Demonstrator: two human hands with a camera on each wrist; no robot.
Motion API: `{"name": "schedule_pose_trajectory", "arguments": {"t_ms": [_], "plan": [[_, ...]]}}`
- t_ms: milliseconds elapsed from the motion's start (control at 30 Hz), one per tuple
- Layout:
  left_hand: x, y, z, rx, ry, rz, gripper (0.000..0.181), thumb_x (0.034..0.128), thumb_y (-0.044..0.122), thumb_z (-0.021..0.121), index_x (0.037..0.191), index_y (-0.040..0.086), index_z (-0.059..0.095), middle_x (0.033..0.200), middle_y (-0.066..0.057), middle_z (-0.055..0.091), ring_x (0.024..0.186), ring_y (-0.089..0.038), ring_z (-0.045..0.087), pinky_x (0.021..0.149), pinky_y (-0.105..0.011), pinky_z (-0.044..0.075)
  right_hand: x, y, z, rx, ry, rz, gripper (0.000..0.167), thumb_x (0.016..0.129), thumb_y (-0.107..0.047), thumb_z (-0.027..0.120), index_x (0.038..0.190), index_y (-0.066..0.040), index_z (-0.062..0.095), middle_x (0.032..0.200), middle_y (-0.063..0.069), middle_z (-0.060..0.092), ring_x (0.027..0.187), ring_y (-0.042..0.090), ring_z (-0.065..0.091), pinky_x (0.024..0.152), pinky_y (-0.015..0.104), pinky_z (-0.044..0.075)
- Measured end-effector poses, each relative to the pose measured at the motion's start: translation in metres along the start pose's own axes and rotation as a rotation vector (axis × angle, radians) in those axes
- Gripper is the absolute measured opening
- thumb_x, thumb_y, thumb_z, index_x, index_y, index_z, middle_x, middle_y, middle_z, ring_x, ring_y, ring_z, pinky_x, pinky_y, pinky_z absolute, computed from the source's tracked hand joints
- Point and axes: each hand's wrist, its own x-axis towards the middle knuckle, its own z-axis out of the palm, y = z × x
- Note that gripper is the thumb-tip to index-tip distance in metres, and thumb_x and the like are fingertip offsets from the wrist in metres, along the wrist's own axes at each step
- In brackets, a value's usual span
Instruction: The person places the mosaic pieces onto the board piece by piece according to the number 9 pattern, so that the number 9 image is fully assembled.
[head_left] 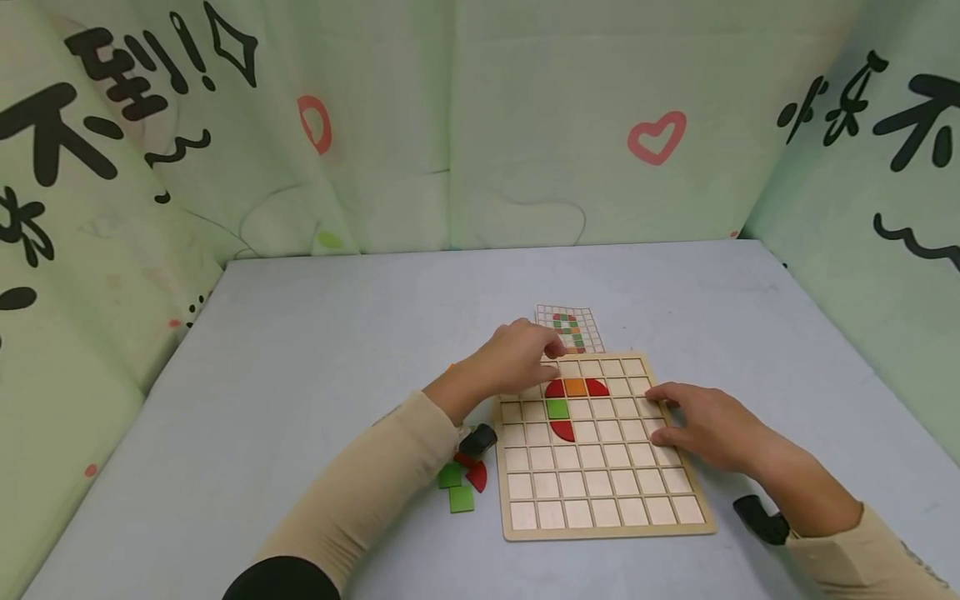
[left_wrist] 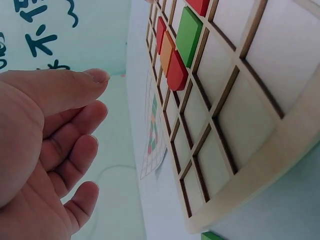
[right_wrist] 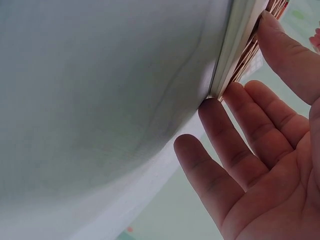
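The wooden board (head_left: 607, 483), gridded into squares, lies on the pale table (head_left: 337, 333), bearing square and quarter-round tiles (head_left: 557, 409). The empty left hand (head_left: 516, 357), loosely curled, hovers over it; the right hand (head_left: 708, 421), fingers relaxed, touches its edge.

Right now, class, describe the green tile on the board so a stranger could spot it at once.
On the table lies a wooden grid board. In its far half, left of centre, the green tile sits directly between two red pieces. No other piece on the grid is green.
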Motion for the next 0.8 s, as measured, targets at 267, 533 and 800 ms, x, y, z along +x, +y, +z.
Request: {"name": "schedule_pose_trajectory", "arguments": {"t_ms": [267, 533, 800], "plan": [[-0.009, -0.006, -0.002, -0.031, 0.026, -0.017, 0.029, 0.0947, 0.024, 0.071, 0.121, 0.012, 0.070, 0.116, 0.003, 0.068, 0.114, -0.017, 0.054, 0.099, -0.036, 0.042, 0.000, 0.000, 0.001, 0.003, 0.018, -0.012, 0.056, 0.085, -0.026, 0.080, 0.130, 0.002, 0.058, 0.120, 0.021, 0.063, 0.114, 0.044, 0.057, 0.092, 0.058, 0.044], [-0.016, -0.017, -0.006, -0.079, 0.053, -0.043, 0.029, 0.0939, 0.023, 0.072, 0.120, 0.010, 0.070, 0.115, 0.001, 0.069, 0.114, -0.019, 0.053, 0.100, -0.039, 0.041, 0.000, 0.000, 0.001, 0.004, 0.019, -0.013, 0.057, 0.086, -0.026, 0.079, 0.130, 0.002, 0.058, 0.121, 0.022, 0.063, 0.115, 0.044, 0.056, 0.092, 0.058, 0.044], [-0.022, -0.034, -0.004, -0.106, 0.048, -0.124, 0.029, 0.0942, 0.022, 0.072, 0.120, 0.009, 0.069, 0.114, -0.002, 0.068, 0.111, -0.019, 0.053, 0.097, -0.035, 0.044, 0.000, 0.001, 0.001, -0.002, 0.019, -0.013, 0.057, 0.086, -0.026, 0.079, 0.130, 0.002, 0.058, 0.121, 0.021, 0.063, 0.114, 0.043, 0.057, 0.092, 0.057, 0.045]]}}
